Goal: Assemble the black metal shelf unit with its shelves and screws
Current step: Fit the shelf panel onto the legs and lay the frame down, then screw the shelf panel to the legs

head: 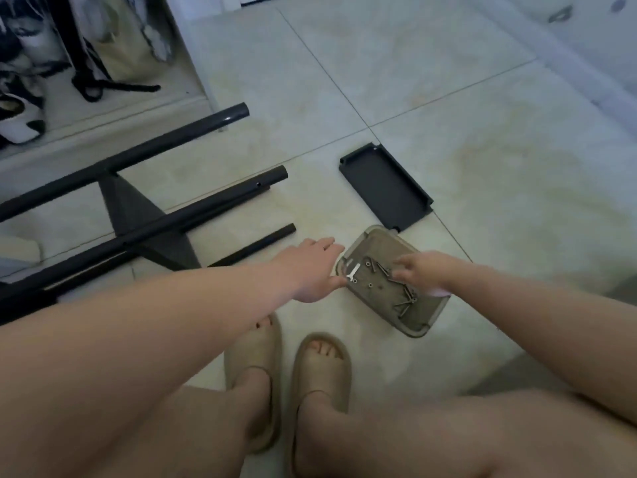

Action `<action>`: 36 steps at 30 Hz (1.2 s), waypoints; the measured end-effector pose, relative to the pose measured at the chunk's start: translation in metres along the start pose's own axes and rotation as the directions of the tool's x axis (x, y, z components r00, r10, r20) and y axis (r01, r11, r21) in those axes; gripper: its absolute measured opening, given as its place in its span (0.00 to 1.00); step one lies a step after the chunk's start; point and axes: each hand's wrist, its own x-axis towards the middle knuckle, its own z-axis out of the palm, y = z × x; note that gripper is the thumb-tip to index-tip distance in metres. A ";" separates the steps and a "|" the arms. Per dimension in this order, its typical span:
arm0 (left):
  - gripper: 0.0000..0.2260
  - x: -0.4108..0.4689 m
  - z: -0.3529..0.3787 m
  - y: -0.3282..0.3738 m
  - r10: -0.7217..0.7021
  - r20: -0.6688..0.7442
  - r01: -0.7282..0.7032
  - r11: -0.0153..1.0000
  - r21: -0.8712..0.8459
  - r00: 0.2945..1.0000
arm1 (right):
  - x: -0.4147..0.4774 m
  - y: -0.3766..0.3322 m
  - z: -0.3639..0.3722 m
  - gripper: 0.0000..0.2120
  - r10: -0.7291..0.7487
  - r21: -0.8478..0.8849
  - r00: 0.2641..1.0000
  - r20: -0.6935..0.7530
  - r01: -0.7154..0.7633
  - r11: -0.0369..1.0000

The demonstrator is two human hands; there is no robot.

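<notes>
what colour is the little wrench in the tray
White. The wrench lies in the beige tray, best seen in the head view.

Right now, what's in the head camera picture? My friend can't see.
Two hands reach to a tray of screws on the floor: left hand at its edge by a white wrench, right hand among the screws. A black shelf and frame poles lie nearby.

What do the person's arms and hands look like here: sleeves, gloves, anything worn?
Left forearm and right forearm are bare, no sleeves in view. The left hand and right hand wear no gloves; neither wrist carries a watch or band. A small mark on a left finger is too blurred to call a ring.
</notes>
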 end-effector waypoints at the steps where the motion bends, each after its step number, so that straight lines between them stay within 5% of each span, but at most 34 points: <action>1: 0.32 0.013 0.008 0.000 0.001 0.026 0.000 1.000 -0.015 1.000 | 0.011 0.002 0.009 0.25 -0.004 0.026 1.000 0.014 0.003 1.000; 5: 0.30 0.067 0.036 -0.006 -0.150 0.073 0.165 0.947 -0.275 0.986 | 0.055 0.009 0.036 0.20 0.003 0.071 1.000 -0.019 -0.001 0.998; 10: 0.19 0.114 0.059 -0.010 -0.260 0.112 0.274 0.752 -0.600 0.959 | 0.102 0.012 0.069 0.18 0.039 0.073 0.998 -0.047 -0.036 0.997; 13: 0.05 0.126 0.065 -0.013 -0.289 0.140 0.295 0.614 -0.732 0.947 | 0.119 0.013 0.081 0.16 0.046 0.073 0.994 -0.094 -0.039 0.997; 19: 0.07 0.117 0.074 -0.012 -0.209 0.334 0.390 0.362 -0.847 0.919 | 0.146 0.005 0.091 0.13 0.057 0.083 0.970 -0.237 -0.038 0.996; 30: 0.04 0.111 0.085 -0.016 -0.199 0.281 0.337 0.363 -0.869 0.939 | 0.173 -0.010 0.092 0.09 0.100 -0.016 0.972 -0.211 -0.106 0.994; 36: 0.10 0.096 0.069 -0.024 -0.254 0.245 0.346 0.531 -0.774 0.936 | 0.138 -0.010 0.064 0.03 0.099 0.051 0.977 -0.188 -0.091 0.995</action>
